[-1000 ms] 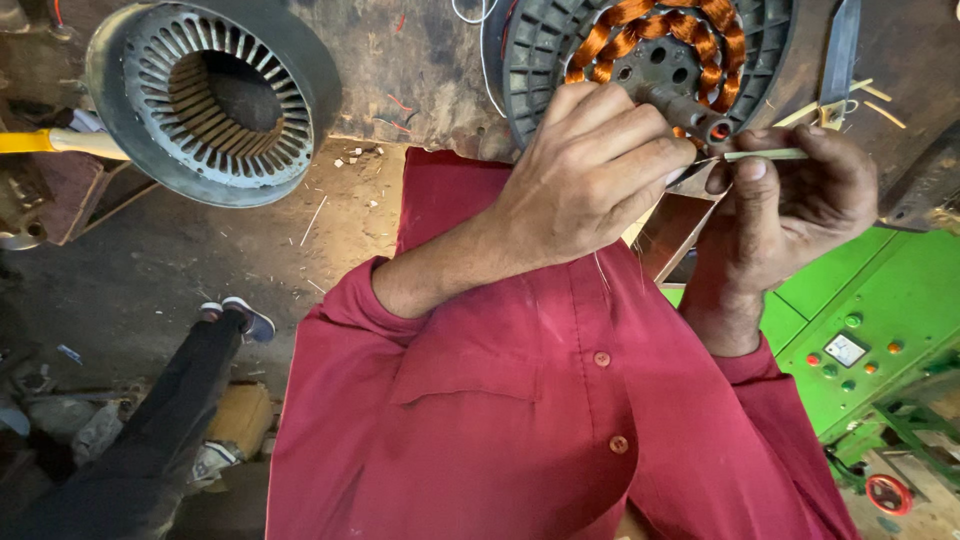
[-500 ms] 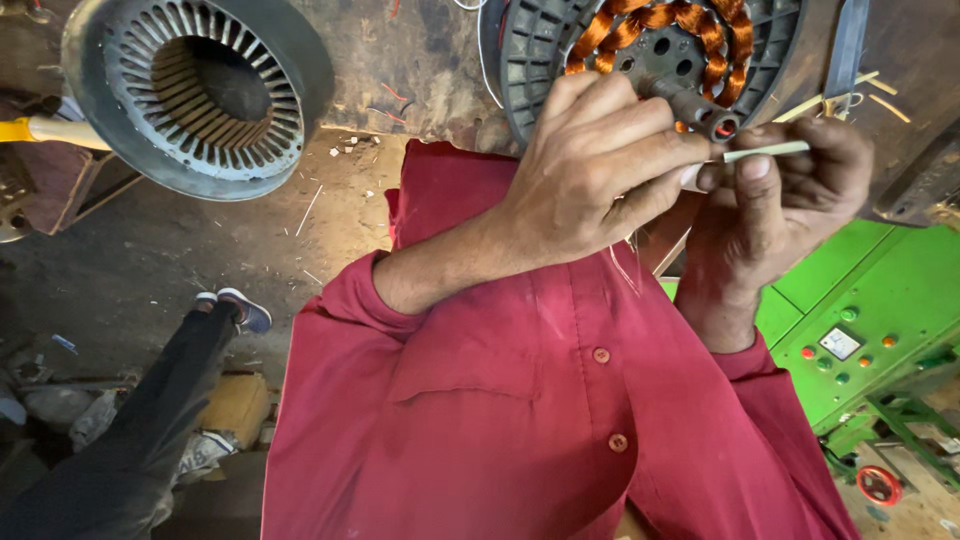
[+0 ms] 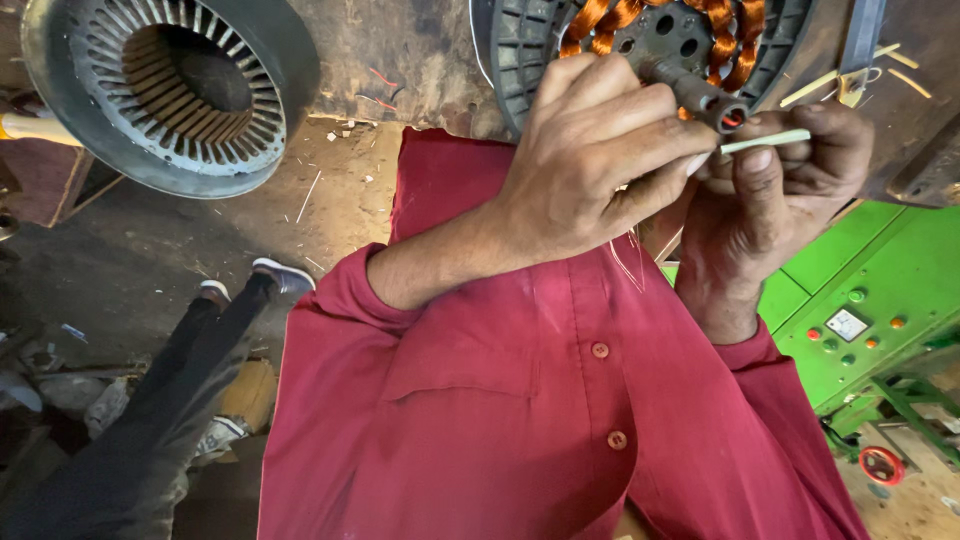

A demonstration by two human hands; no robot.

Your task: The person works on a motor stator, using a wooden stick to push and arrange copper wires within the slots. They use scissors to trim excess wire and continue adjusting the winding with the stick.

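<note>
Left hand (image 3: 590,160) curled, steadying wound motor stator (image 3: 660,40) at its shaft | right hand (image 3: 775,190) pinches pale insulation stick (image 3: 765,141) ready beside copper windings (image 3: 720,25) | empty stator core (image 3: 160,90) apart

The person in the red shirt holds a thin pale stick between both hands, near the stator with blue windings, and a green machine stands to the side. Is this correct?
Not quite: the windings are copper-orange, not blue, as the head view shows. The rest holds. The left hand and the right hand pinch the thin pale stick beside the wound stator, and the green machine stands alongside.
</note>
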